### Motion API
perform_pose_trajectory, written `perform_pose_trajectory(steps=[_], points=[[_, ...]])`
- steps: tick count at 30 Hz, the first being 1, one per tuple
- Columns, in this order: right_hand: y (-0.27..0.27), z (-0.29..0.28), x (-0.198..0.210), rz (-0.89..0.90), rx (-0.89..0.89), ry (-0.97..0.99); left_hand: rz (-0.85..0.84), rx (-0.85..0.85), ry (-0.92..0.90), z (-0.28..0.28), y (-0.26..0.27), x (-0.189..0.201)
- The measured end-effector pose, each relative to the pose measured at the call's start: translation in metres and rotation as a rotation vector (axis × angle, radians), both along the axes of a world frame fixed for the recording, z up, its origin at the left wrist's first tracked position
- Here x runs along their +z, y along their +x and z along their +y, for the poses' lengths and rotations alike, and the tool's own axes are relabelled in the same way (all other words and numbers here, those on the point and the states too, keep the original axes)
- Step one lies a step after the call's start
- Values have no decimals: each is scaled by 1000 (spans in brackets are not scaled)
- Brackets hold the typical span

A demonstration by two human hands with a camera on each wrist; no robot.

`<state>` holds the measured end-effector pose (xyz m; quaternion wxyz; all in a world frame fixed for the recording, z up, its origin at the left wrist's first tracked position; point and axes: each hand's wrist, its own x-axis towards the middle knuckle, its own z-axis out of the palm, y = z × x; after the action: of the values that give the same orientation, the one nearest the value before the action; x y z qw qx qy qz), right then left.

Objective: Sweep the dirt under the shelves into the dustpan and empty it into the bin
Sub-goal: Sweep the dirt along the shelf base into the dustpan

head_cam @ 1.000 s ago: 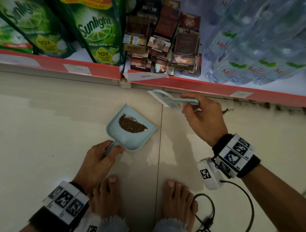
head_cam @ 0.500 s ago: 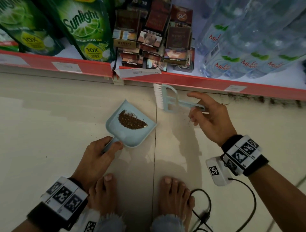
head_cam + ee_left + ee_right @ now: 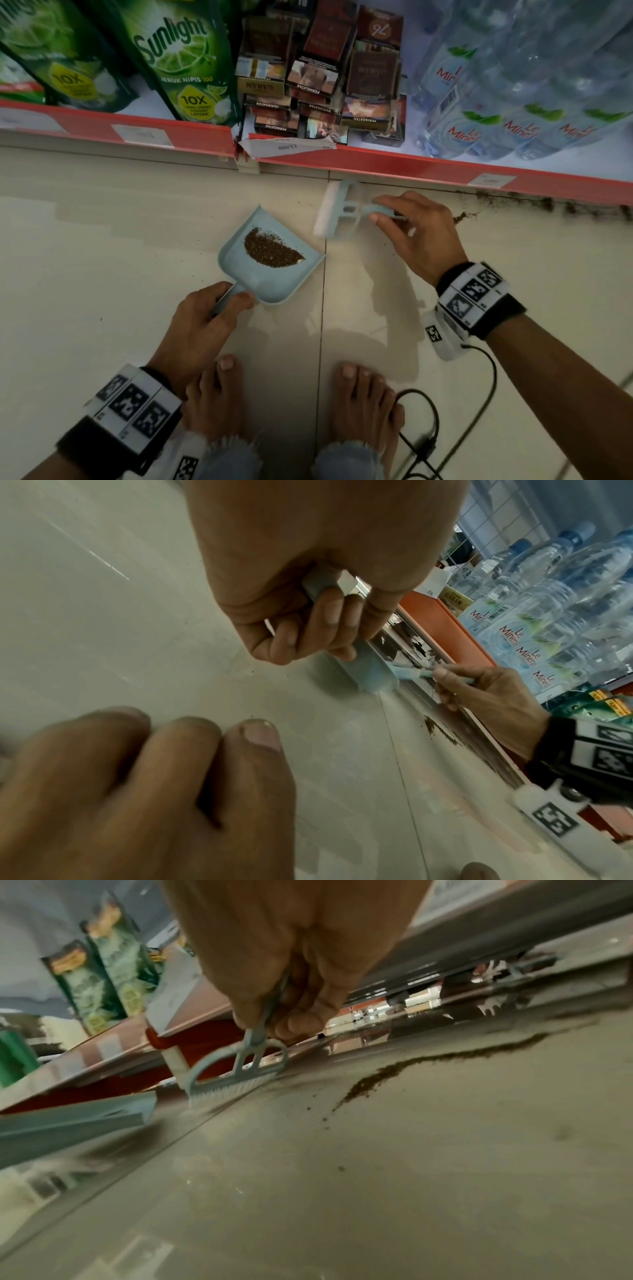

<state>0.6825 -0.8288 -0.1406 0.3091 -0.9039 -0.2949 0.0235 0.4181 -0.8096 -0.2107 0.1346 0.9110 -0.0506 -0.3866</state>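
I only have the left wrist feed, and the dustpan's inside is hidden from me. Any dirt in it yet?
Observer: Yes. The head view shows a half-moon dirt pile in the dustpan, whose handle the left hand grips.
Operator: Where's the brush head?
Observer: Just beyond the pan's mouth, by the shelf foot. The right wrist view shows the brush with its bristles down at the floor, and the right hand grips its handle.
Operator: Much left to sweep?
Observer: A dirt trail runs along the shelf foot, right of that hand.

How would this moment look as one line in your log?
sweeping | left hand grips dustpan | right hand holds brush | dirt left under shelf
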Motion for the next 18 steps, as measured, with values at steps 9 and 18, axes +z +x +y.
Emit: perform_pose_trajectory(steps=[9, 18], points=[[9, 57, -30, 121, -297, 337, -113, 499, -264, 162, 23, -7], [12, 96, -33, 106, -242, 173, -265, 1007, -638, 233, 56, 73]])
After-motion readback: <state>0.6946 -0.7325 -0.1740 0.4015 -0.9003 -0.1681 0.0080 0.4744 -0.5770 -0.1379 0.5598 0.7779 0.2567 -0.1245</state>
